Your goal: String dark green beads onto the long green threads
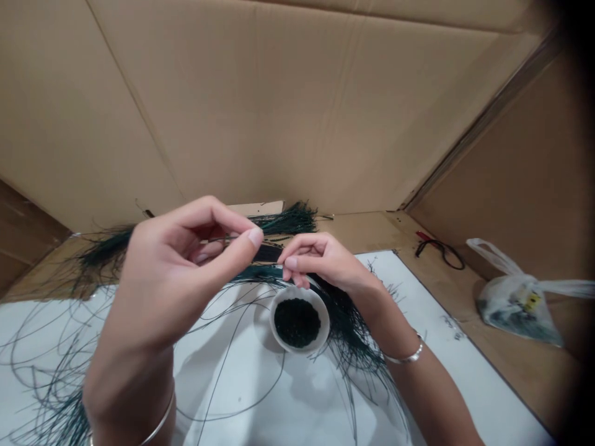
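Between the two hands, a flat black strip (267,253) is held in a pinch: the left hand (186,266) curls its thumb and fingers over one end, the right hand (320,260) closes thumb and forefinger on the other. Just below the right hand, a round white cup (300,319) holds dark granules (296,322), and thin dark-green fibres (346,328) trail past it across a white sheet (242,390). Well right of that hand, a white plastic bag (515,297) lies on brown cardboard (511,384)
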The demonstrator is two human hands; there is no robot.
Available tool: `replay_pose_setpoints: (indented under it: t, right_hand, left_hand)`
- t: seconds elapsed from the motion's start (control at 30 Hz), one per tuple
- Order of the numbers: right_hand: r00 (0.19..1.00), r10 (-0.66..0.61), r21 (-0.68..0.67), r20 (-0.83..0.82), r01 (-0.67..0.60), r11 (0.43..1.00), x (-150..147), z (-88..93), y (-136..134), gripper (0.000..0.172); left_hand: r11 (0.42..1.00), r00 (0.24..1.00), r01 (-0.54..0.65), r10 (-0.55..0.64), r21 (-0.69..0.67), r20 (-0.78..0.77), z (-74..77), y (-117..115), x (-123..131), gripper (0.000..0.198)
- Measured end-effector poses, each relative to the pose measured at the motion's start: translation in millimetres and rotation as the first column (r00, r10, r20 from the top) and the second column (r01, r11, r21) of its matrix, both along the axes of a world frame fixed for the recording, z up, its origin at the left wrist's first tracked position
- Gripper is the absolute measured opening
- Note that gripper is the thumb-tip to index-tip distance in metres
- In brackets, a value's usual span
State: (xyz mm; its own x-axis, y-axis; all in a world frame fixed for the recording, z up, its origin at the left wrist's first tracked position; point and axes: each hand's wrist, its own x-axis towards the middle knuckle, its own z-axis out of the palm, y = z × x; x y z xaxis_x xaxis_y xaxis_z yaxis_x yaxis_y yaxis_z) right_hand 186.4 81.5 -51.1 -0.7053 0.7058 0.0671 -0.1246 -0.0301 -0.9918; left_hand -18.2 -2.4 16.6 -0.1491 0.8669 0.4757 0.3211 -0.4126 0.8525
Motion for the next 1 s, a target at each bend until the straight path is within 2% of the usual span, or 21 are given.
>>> replay_pose_setpoints:
  t: [0.1, 0.23, 0.4, 0.63, 0.77, 1.0]
  right_hand:
    - [0.963, -0.064, -0.137, -0.26, 0.029, 0.99, -3, 2.3, -7, 0.011]
    - [0.911, -0.117, -0.239, -0.395, 0.021, 0.971, -6, 5.0, -11, 0.005]
    - [0.905, -0.172, -0.27, -0.389, 0.067, 0.961, -6, 5.0, -10, 0.008]
    - [0.896, -0.209, -0.308, -0.392, 0.086, 0.947, -7, 10.0, -12, 0.005]
    - [0.879, -0.202, -0.295, -0.432, 0.074, 0.953, -6, 11.4, -11, 0.003]
    - [0.877, -0.224, -0.252, -0.426, 0.124, 0.96, -5, 10.6, -10, 0.006]
  left_hand:
    - [0.995, 0.996, 0.089, -0.09, -0.049, -0.028, -1.1, 2, 8, 0.01]
    - [0.973, 0.978, 0.204, -0.208, -0.106, -0.026, -6.7, 7, 15, 0.011]
    - [0.959, 0.966, 0.245, -0.254, -0.141, -0.047, -11.6, 10, 17, 0.009]
    - [0.963, 0.964, 0.218, -0.238, -0.159, -0.12, -12.6, 15, 16, 0.011]
    - [0.964, 0.964, 0.206, -0.23, -0.167, -0.134, -12.8, 17, 16, 0.012]
    - [0.968, 0.968, 0.19, -0.213, -0.162, -0.135, -13.9, 19, 12, 0.014]
